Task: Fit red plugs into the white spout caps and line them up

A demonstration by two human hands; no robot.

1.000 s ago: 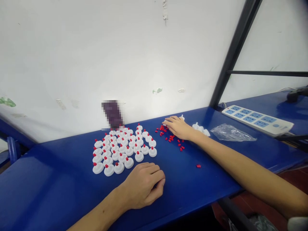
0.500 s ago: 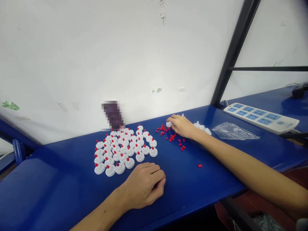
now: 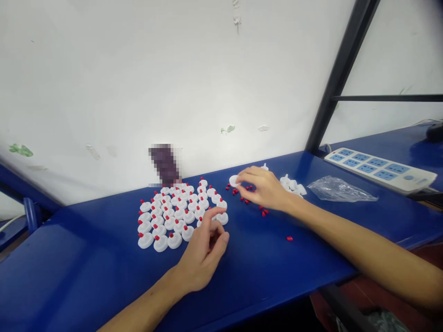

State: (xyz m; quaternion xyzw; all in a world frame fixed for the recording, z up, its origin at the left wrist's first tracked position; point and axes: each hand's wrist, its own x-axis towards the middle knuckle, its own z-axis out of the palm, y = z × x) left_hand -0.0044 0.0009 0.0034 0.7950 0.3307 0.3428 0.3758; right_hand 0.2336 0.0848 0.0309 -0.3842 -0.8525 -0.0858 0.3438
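Between the fingertips of my right hand [image 3: 265, 188] is a white round nozzle cap [image 3: 233, 180], tilted and held over the scattered small red tips [image 3: 264, 212]. My left hand [image 3: 204, 253] hovers at the near right edge of a group of white nozzle caps [image 3: 161, 243], each topped with a red tip. Its index finger reaches out and its thumb stands apart, with nothing held; it hides a few of the caps. Bare white caps [image 3: 292, 185] lie in a small pile beyond my right wrist.
A clear plastic bag [image 3: 341, 189] lies to the right, beside a white power strip [image 3: 380, 169] with blue sockets. One red tip [image 3: 290, 239] is apart near the front. A pixelated dark object [image 3: 166, 163] leans at the wall. A black metal post [image 3: 341, 76] rises behind.
My right hand has drawn left and toward me with the white nozzle cap, which now shows more fully. The left hand has lifted from its curled rest and its index finger has stretched out.
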